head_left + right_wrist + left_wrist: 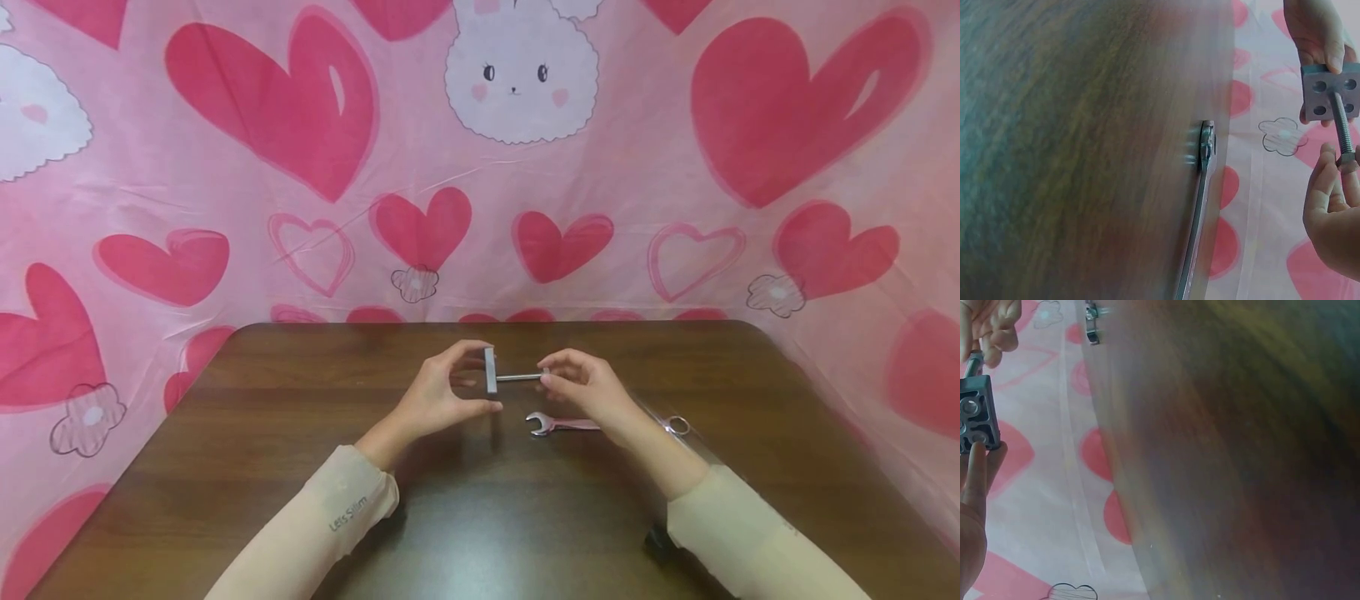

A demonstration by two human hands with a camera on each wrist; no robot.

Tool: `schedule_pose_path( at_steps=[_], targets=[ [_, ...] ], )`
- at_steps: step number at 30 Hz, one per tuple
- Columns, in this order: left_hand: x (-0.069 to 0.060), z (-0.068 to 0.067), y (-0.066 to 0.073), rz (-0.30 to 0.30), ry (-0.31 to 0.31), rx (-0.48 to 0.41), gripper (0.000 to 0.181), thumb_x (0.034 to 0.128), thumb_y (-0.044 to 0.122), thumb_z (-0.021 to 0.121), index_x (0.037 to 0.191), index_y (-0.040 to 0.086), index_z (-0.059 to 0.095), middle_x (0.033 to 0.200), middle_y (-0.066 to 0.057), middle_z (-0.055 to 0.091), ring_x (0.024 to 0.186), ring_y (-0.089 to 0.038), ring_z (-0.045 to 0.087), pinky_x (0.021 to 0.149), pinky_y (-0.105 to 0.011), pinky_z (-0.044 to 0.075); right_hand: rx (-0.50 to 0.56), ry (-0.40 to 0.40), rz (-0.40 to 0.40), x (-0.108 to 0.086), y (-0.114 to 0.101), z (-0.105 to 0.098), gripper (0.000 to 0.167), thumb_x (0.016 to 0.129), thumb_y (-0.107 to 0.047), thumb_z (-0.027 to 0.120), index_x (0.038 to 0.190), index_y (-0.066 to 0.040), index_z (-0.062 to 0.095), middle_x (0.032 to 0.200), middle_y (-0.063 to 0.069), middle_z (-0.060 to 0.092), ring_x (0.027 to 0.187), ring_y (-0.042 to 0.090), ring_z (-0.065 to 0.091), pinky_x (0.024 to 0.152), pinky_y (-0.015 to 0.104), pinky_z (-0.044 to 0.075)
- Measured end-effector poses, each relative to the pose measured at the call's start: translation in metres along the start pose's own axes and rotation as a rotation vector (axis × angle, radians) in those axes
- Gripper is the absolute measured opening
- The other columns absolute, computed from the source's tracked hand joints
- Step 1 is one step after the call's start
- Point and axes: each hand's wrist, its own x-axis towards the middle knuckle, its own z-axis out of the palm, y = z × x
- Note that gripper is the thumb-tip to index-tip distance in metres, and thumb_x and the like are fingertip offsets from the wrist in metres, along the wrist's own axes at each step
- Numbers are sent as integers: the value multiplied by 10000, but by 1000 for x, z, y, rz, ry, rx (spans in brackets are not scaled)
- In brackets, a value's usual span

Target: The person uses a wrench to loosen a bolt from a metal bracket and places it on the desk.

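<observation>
My left hand [438,393] holds a grey square plate [491,372] between thumb and fingertips, upright above the table. From the plate's middle a threaded bolt [1340,122] sticks out to the right. Thumb and fingers of my right hand [588,387] pinch a hex nut or bolt head [1348,162] at its free end; which of the two, I cannot tell. Several round holes show in the plate in the right wrist view, and its ribbed back [984,415] shows in the left wrist view. A combination wrench [573,424] lies under my right hand, partly hidden by the forearm.
The dark wooden table [247,467] has rounded far corners. Behind it hangs a pink cloth [630,167] with hearts and a bunny print. A small dark object [658,542] shows beside my right sleeve, mostly hidden.
</observation>
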Motion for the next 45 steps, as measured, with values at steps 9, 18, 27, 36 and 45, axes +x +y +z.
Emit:
schedule_pose_path(
  at_steps=[9,18,27,36,45],
  targets=[
    [0,1,0,18,0,5,737,659,84,919,1300,131,559,1174,-108,703,1069,-306,698,896,-381,591,10,13,47,1,0,0,281,994,-164,596,1160,63,609,784,-18,711,779,185,680,730,288,586],
    [-1,2,0,22,-3,33,737,662,94,920,1302,140,558,1187,-84,701,1068,-253,705,906,-359,587,-38,29,-19,-3,-1,0,224,905,-42,686,1105,42,630,1015,84,687,836,114,654,787,259,562],
    [-1,2,1,32,0,11,740,659,51,911,1304,124,557,1224,-100,681,1124,-292,676,920,-414,580,-17,-1,5,-4,0,-2,316,932,-118,677,1178,63,593,1031,201,700,887,151,686,822,326,596],
    [-1,2,0,35,-6,-13,746,662,38,908,1309,144,553,1247,-77,668,1178,-291,647,920,-345,580,10,-2,26,-2,1,-3,335,995,-190,597,1156,103,584,782,-5,708,736,162,654,700,280,575],
    [-1,2,1,23,-6,-14,758,654,27,910,1311,142,550,1233,-85,679,1157,-276,661,923,-343,579,14,27,13,-2,0,-2,317,948,-118,654,1160,104,575,843,-77,701,825,146,688,786,270,581]
  ],
)
